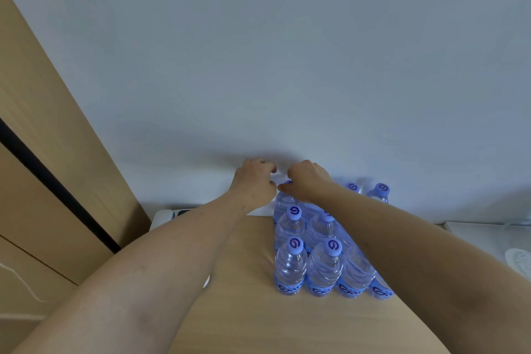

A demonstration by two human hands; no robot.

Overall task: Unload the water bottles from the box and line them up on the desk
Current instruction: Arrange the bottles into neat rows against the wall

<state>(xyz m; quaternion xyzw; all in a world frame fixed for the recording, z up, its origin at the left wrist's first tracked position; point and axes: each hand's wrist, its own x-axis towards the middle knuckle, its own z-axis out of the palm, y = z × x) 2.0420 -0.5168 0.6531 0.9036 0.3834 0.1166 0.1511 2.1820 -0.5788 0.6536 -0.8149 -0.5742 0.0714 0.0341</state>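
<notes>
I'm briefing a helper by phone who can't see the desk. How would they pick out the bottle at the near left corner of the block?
On the wooden desk stands a block of blue-capped water bottles. Take its row nearest the person; the corner bottle is that row's leftmost, with bare desk on its left, unlike its neighbours.

The water bottles (321, 247) are clear plastic with light purple caps and blue labels low on the body. They stand upright on the wooden desk (244, 310) in tight rows, touching one another. The far row is just under the right hand (309, 181), the nearest row well below it, toward the person
</notes>
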